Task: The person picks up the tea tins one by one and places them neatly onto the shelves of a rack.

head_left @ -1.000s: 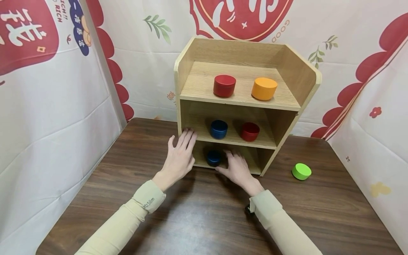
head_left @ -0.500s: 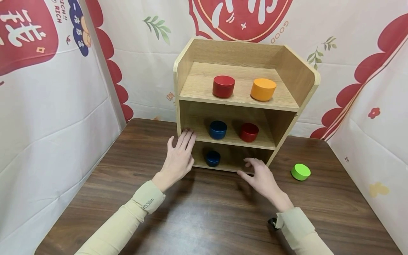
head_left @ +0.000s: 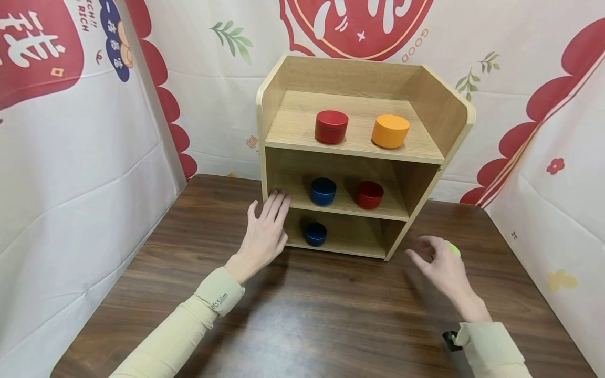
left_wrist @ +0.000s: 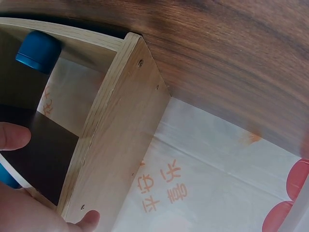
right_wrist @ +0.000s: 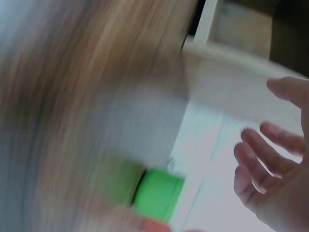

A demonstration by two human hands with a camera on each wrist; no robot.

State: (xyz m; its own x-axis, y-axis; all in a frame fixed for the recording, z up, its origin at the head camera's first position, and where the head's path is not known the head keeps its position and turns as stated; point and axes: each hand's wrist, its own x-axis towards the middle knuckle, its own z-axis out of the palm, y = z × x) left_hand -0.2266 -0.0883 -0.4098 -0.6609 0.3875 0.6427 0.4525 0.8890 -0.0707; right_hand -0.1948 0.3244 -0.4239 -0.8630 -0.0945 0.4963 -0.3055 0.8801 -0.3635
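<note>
My left hand (head_left: 262, 236) holds the left side panel of a small wooden shelf (head_left: 354, 152), fingers inside and thumb on the outer face in the left wrist view. On the bottom level sits a round dark blue tin (head_left: 315, 234), right of that hand. My right hand (head_left: 444, 265) hovers over the table right of the shelf, fingers loosely bent and nothing in them. Mostly hidden behind it in the head view is a bright green tin (head_left: 455, 249); the blurred right wrist view shows this green tin (right_wrist: 159, 193) apart from the fingers.
On the shelf's top stand a red tin (head_left: 331, 126) and an orange tin (head_left: 390, 131). The middle level bears a blue tin (head_left: 323, 191) and another red tin (head_left: 369, 195). A dark wooden table (head_left: 293, 325) carries everything, with printed white cloth (head_left: 212, 121) around it.
My right hand has moved from beside the lower blue tin, out of the bottom level, rightward to the green tin. My left hand keeps its place on the shelf.
</note>
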